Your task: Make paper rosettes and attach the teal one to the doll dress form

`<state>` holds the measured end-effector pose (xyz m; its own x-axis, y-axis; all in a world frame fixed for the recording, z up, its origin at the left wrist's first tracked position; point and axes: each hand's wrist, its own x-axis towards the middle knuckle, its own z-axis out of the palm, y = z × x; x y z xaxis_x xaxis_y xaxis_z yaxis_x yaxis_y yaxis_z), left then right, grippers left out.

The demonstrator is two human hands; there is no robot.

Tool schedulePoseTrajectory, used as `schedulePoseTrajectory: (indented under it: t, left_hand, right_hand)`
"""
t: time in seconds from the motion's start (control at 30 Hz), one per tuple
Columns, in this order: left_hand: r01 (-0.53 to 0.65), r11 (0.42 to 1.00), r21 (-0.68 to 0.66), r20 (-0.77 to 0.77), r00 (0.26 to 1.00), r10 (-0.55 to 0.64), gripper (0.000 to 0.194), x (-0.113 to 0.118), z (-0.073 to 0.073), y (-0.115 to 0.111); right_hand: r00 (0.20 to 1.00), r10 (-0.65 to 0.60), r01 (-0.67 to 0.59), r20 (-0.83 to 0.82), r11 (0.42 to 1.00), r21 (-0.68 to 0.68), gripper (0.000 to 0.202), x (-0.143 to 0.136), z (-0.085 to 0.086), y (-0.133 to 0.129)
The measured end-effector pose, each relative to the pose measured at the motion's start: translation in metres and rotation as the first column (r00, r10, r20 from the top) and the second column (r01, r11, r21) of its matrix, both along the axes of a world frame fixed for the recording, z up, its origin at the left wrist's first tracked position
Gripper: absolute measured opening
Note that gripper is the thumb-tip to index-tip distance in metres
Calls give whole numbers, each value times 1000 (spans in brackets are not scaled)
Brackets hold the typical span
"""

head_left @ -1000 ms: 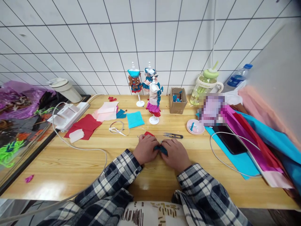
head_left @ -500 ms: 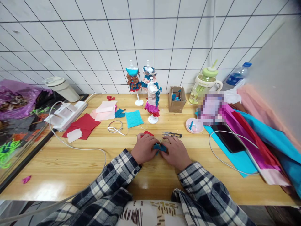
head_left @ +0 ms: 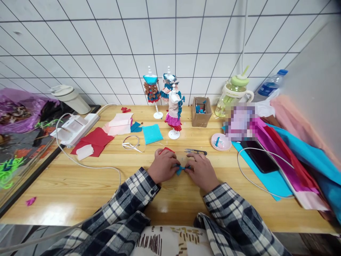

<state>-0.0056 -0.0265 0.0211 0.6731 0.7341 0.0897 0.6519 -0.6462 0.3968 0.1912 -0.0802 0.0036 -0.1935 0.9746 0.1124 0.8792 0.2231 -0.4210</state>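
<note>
A small blue fabric piece [head_left: 180, 169], shaped like a bow, is stretched between my hands over the wooden table. My left hand [head_left: 164, 165] pinches its left end, with the fingers bent over it. The right end is pinched by the fingertips of my right hand [head_left: 203, 170]. A red cloth scrap [head_left: 167, 149] shows just behind my left fingers. Black thread snips [head_left: 196, 152] lie just beyond my right hand. Farther back to the left is a flat blue cloth square [head_left: 152, 134].
Small dressed mannequins [head_left: 174, 110] stand near the tiled wall, beside a cardboard box [head_left: 201, 112]. A pink dish [head_left: 221, 142], a black phone [head_left: 259, 156] and coloured fabrics [head_left: 295, 160] are at right. At left are a power strip [head_left: 77, 129] with its cable and red cloth [head_left: 98, 140].
My right hand has shifted slightly to the right, and the blue piece between my hands now looks narrower and pinched in. The whole view has shifted a little.
</note>
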Motion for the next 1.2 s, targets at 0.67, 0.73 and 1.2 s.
schedulePoseTrajectory:
  t: [0.67, 0.73, 1.2]
  left_hand:
    - [-48, 961, 273, 134, 991, 11, 12, -9, 8, -6]
    - [-57, 938, 341, 165, 986, 0, 13, -11, 13, -9]
    - [-144, 973, 179, 437, 898, 53, 9, -17, 39, -26]
  right_hand:
    - [928, -125, 119, -352, 992, -38, 49, 1, 3, 1]
    - [873, -212, 145, -440, 973, -181, 41, 1, 3, 2]
    - [914, 139, 64, -381, 877, 475, 13, -11, 36, -21]
